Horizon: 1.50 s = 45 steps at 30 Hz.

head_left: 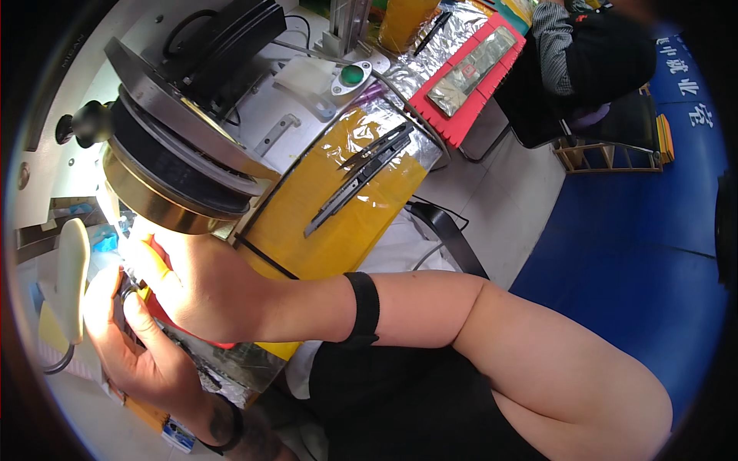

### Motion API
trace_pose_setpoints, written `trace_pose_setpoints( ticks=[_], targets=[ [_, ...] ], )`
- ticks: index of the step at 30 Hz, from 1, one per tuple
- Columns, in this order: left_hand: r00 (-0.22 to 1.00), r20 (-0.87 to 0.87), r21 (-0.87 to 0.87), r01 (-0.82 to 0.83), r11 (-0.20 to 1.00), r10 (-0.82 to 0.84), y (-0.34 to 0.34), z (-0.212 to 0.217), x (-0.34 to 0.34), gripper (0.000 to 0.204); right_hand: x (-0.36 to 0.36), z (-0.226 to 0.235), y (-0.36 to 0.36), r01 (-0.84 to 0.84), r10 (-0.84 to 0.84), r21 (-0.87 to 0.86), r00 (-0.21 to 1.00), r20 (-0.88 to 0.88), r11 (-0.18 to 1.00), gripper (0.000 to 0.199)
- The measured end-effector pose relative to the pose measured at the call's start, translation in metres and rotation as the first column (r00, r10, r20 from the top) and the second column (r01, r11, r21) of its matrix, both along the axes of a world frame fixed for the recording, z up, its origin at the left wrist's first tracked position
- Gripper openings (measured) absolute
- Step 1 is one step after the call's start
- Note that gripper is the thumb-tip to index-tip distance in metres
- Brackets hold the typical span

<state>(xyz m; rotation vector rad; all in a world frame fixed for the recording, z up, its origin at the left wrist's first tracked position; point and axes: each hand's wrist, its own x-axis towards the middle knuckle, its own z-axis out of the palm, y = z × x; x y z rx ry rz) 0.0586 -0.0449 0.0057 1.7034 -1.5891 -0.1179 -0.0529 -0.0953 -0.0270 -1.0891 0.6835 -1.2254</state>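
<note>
Both hands meet at the left, close under the brass-coloured rim of a round machine head (171, 201), in strong light. My left hand (150, 357) comes from below, its thumb and fingers closed around a small dark thing that I cannot make out. Just above and to its right is my right hand (211, 284), bent at the wrist. Its fingers are pinched together in the glare, and what they hold is too bright to name. A pale paddle-shaped piece (74, 280) stands left of my left hand.
A yellow mat (288, 223) bears a black utility knife (346, 194) and dark tweezers (377, 146). Farther off lie a green button (352, 74) and a red tray (461, 96) with a foil-like strip. Another person (592, 61) sits at the upper right, near a blue surface (615, 207).
</note>
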Motion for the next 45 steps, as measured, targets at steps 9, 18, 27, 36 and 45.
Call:
trace_pose_setpoints(
  ticks=[9,18,27,36,45],
  targets=[
    [0.992,0.124,-0.032,0.012,0.999,-0.008,0.004,-0.004,-0.010,0.031,0.007,-0.013,-0.001,0.127,-0.189,-0.306,0.965,-0.183,0.944,0.020],
    [0.893,-0.426,-0.144,0.091,0.985,-0.145,0.003,-0.027,-0.021,0.055,0.008,-0.012,-0.002,0.091,-0.113,-0.209,0.989,-0.098,0.974,0.016],
    [0.854,-0.474,-0.218,0.120,0.969,-0.212,0.001,-0.046,-0.018,0.068,0.012,-0.007,-0.005,0.215,-0.240,-0.303,0.970,-0.047,0.928,0.016],
    [0.995,-0.083,-0.234,-0.070,0.970,0.052,0.023,-0.037,0.007,0.034,-0.031,0.008,0.038,-0.036,0.031,0.153,0.999,0.032,0.988,0.012],
    [0.994,-0.101,-0.177,0.024,0.984,-0.043,0.024,-0.034,0.027,0.008,-0.147,-0.008,0.010,0.165,-0.230,-0.207,0.910,-0.344,0.964,0.008]
  ],
)
